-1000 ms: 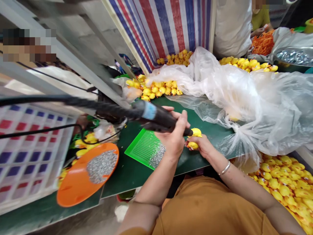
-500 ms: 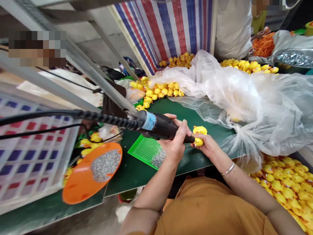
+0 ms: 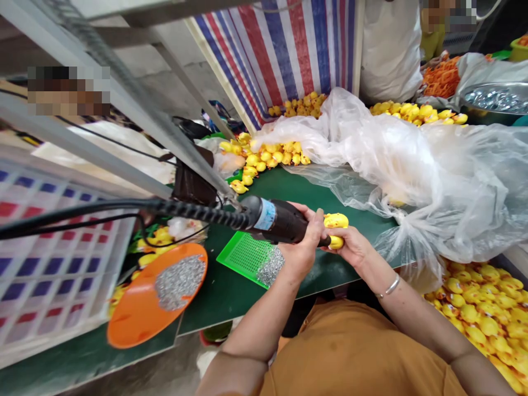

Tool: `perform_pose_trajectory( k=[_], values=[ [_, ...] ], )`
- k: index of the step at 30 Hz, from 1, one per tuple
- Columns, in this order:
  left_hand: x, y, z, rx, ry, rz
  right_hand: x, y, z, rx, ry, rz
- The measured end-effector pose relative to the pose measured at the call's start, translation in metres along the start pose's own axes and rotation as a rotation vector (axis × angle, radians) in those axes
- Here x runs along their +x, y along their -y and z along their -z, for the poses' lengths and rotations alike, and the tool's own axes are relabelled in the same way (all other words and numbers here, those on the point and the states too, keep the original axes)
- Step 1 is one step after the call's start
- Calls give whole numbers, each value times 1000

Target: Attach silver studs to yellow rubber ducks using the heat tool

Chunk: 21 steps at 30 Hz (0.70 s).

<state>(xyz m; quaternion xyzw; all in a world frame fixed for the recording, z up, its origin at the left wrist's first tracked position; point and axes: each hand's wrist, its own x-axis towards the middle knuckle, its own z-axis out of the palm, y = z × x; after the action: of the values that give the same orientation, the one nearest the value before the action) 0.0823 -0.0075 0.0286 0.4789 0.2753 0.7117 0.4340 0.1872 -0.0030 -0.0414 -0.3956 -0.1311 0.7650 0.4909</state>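
My left hand (image 3: pixel 303 250) is wrapped round the body of a black electric screwdriver (image 3: pixel 282 220) with a pale blue label, its cord running off to the left. A yellow toy duck (image 3: pixel 336 221) is gripped in my right hand (image 3: pixel 353 246), just beyond the tool's nose. The screwdriver's tip meets the duck's lower part; the exact contact point is too small to make out. Beneath my left forearm lies a green perforated tray (image 3: pixel 237 254) holding a heap of small silvery screws (image 3: pixel 271 267).
An orange dish (image 3: pixel 134 313) of small metal pieces sits left, beside a white crate (image 3: pixel 53 269). Yellow ducks (image 3: pixel 264 157) line the green table's (image 3: pixel 317 192) back; more ducks (image 3: pixel 482 313) fill a bin at right. Clear plastic sheeting (image 3: pixel 412 154) covers the right side. A metal frame (image 3: pixel 136 110) slants overhead.
The screwdriver and my left hand have shifted slightly right and down, along with small camera movement. Both hands keep the same hold, and the duck has tilted a little.
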Motion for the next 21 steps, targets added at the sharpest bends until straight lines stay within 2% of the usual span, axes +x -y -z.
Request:
perform_pose_trajectory(
  k=[6, 12, 15, 18, 21],
  values=[
    [0, 4, 4, 2, 3, -6, 4, -7, 0, 32, -20, 4],
    [6, -6, -6, 2, -116, -38, 4, -7, -6, 83, -88, 92],
    [4, -9, -9, 3, -94, -52, 0, -5, -10, 95, -94, 56],
    [0, -5, -8, 42, -62, -25, -3, -4, -10, 82, -112, 4],
    [-3, 0, -6, 68, -77, -18, -2, -6, -7, 88, -106, -5]
  ],
)
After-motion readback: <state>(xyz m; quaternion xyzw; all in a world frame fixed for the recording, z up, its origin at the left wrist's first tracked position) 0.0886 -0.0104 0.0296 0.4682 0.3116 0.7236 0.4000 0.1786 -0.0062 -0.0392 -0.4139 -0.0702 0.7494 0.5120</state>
